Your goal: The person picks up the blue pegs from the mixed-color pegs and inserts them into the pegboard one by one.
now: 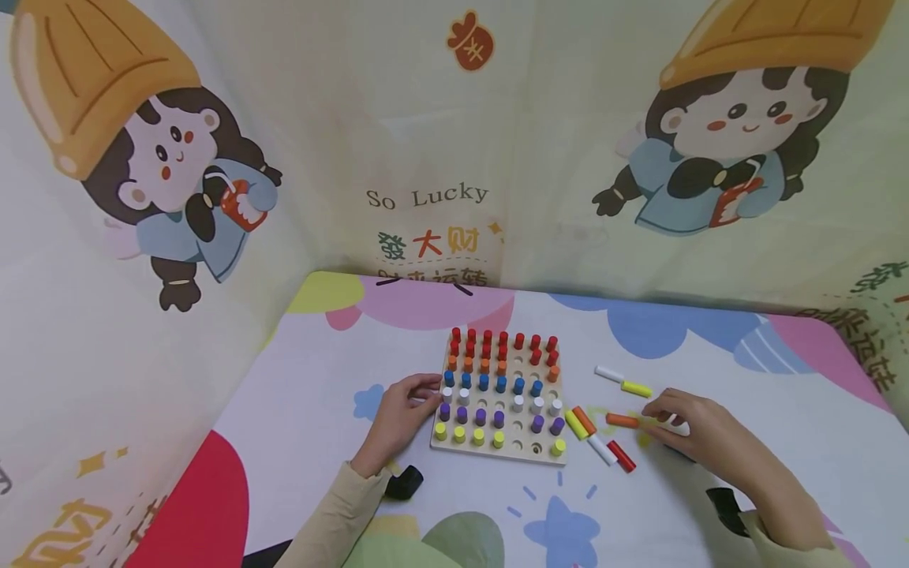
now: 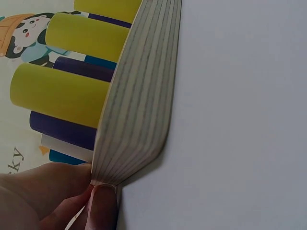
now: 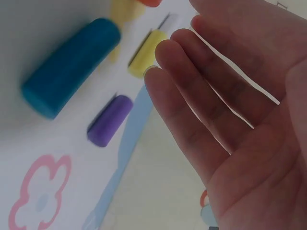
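A wooden pegboard (image 1: pixel 490 451) lies on the table, with rows of red, orange, blue, white, purple and yellow pegs standing in it. Bare holes show among the pegs right of its middle. My left hand (image 1: pixel 401 418) grips the board's left edge, thumb on top and fingertip against the side in the left wrist view. To the right, my right hand (image 1: pixel 699 434) hovers over loose pegs, fingertips close to an orange peg (image 1: pixel 622 420). In the right wrist view its fingers are extended, near a blue peg (image 3: pixel 72 67), a purple peg (image 3: pixel 110 120) and a yellow peg (image 3: pixel 147 53).
Between board and right hand lie another orange peg (image 1: pixel 585 420), a yellow peg (image 1: pixel 576 424), a white peg (image 1: pixel 603 450) and a red peg (image 1: pixel 621 456). Farther back is a second white peg (image 1: pixel 609 374). Printed cloth walls (image 1: pixel 426 118) stand behind and at the sides.
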Tool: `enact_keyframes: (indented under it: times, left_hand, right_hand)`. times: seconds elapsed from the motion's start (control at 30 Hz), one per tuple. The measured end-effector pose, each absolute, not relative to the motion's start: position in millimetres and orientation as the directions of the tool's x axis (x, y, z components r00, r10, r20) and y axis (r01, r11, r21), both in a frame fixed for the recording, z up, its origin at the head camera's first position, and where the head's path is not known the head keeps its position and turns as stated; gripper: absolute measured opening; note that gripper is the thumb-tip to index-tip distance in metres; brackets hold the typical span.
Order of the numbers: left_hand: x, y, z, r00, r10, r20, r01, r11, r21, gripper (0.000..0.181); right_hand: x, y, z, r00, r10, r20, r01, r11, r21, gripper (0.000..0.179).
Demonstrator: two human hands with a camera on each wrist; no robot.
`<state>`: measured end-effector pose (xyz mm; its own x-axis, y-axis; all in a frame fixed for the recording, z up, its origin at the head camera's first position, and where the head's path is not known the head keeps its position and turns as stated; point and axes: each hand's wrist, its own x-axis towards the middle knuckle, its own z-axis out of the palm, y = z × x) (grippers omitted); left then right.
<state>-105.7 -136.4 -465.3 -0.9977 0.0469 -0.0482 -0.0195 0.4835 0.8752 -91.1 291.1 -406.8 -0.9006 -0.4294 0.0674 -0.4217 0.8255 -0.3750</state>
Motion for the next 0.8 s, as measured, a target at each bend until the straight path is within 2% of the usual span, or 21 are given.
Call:
enact_keyframes:
  times: [0.8]
  left_hand:
    - [-106, -137, -464, -0.998, 0.059, -0.030, 0.003, 0.487, 0.874, 0.031]
  right_hand:
    - [-90, 315, -415, -0.916, -0.385, -0.113, -0.308, 0.856, -0.415, 0.023]
